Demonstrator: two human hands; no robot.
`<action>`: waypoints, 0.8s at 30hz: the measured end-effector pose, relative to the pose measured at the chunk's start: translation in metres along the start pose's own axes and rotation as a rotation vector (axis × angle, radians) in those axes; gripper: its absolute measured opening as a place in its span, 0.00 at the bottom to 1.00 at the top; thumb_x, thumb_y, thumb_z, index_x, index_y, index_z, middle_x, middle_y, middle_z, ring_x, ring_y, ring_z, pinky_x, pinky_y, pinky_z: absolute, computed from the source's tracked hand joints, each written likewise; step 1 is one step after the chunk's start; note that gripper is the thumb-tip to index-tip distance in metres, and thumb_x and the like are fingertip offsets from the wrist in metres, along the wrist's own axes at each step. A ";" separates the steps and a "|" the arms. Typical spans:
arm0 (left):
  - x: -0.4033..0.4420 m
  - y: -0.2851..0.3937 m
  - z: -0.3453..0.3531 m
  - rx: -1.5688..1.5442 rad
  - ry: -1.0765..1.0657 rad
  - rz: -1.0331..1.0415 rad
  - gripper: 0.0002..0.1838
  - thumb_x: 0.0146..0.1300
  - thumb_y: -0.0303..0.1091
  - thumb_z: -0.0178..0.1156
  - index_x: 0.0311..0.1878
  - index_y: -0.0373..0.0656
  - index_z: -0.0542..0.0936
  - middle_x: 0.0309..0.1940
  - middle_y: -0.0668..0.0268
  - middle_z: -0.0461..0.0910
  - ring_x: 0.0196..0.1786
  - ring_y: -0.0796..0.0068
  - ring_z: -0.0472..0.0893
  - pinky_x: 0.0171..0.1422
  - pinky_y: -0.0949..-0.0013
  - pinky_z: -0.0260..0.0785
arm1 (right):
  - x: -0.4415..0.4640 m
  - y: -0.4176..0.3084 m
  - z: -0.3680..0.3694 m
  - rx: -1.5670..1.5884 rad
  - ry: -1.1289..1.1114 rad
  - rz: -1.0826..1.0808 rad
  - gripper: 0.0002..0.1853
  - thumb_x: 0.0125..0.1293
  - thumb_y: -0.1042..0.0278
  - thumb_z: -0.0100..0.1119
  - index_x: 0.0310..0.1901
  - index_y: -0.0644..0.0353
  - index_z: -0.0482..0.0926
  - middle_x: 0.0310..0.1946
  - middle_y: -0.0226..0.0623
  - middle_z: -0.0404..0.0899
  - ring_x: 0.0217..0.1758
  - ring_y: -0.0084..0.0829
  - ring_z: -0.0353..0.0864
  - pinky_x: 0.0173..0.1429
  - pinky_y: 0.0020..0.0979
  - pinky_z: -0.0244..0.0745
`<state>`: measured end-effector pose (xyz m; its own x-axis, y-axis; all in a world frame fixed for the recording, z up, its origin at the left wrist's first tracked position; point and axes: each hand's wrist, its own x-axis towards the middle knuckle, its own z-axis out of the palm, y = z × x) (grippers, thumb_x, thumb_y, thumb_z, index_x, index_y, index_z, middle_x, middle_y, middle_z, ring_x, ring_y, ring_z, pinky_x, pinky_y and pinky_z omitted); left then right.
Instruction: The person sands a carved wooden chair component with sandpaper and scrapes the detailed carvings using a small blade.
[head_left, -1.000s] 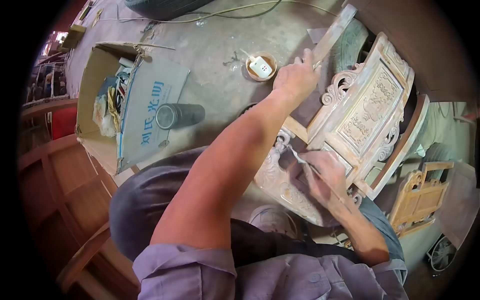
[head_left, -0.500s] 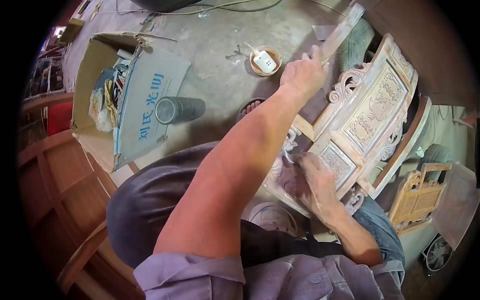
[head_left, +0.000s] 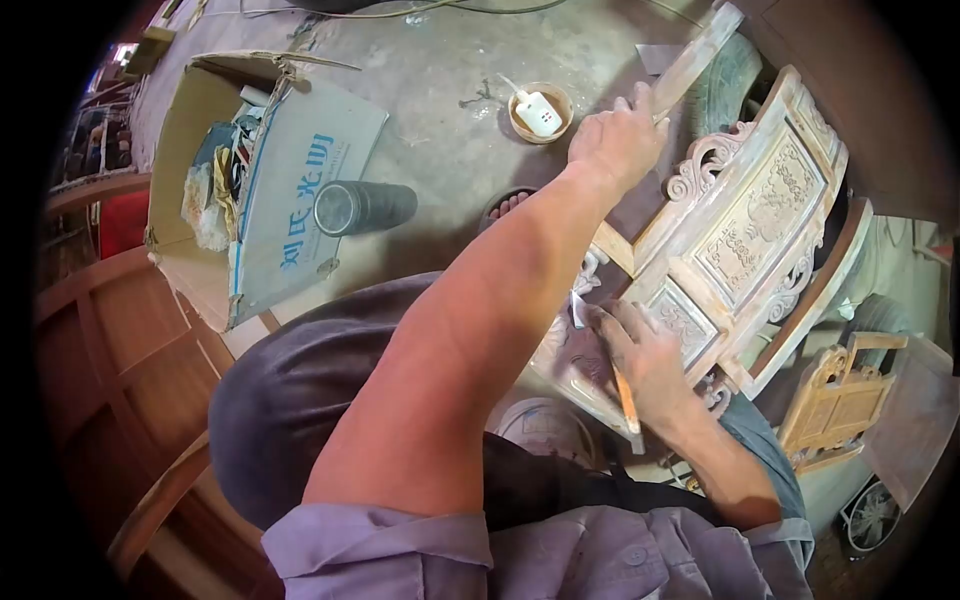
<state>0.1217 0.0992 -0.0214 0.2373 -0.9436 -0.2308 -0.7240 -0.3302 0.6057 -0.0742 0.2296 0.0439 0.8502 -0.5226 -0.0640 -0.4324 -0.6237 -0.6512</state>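
Note:
My left hand is closed around the pale wooden bar of a carved chair-like frame. In my right hand is a slim orange-handled tool, its handle showing below the palm. A pale, flat tip shows beyond the fingers, close to scrolled carving; its exact kind is unclear. The carved wooden panel, with relief figures and scrollwork, lies tilted beside both hands. My left forearm crosses above part of the frame and hides some of it.
A cardboard box with assorted scraps stands left, a dark cylinder beside it. A white device sits in a round bowl. A smaller carved frame is at right. Reddish wooden panels stand lower left.
My right hand has turned slightly, so the orange handle and pale tip now show clearly. My left hand keeps its grip on the bar. The view has shifted a little.

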 end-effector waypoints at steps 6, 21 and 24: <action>0.000 -0.001 0.002 0.008 0.003 0.006 0.30 0.81 0.53 0.47 0.73 0.40 0.63 0.57 0.39 0.82 0.56 0.36 0.85 0.64 0.43 0.76 | 0.004 -0.024 0.027 0.182 0.347 0.271 0.12 0.67 0.84 0.61 0.50 0.63 0.80 0.37 0.53 0.83 0.33 0.57 0.85 0.34 0.46 0.80; 0.003 -0.004 0.010 0.020 0.086 0.033 0.28 0.81 0.54 0.49 0.68 0.39 0.66 0.52 0.39 0.84 0.53 0.37 0.87 0.59 0.42 0.79 | -0.002 0.015 0.003 0.130 0.007 -0.032 0.22 0.61 0.76 0.65 0.59 0.57 0.83 0.55 0.43 0.82 0.50 0.47 0.88 0.50 0.42 0.86; 0.003 -0.003 0.007 0.029 0.071 0.022 0.29 0.80 0.54 0.49 0.70 0.39 0.66 0.51 0.38 0.85 0.54 0.36 0.86 0.59 0.42 0.78 | 0.003 0.016 0.005 0.162 0.065 -0.048 0.22 0.61 0.77 0.65 0.58 0.59 0.83 0.53 0.43 0.83 0.51 0.46 0.88 0.52 0.41 0.86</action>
<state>0.1204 0.0975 -0.0290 0.2657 -0.9503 -0.1622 -0.7477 -0.3093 0.5876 -0.0768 0.2207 0.0297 0.8453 -0.5341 0.0159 -0.3330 -0.5498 -0.7660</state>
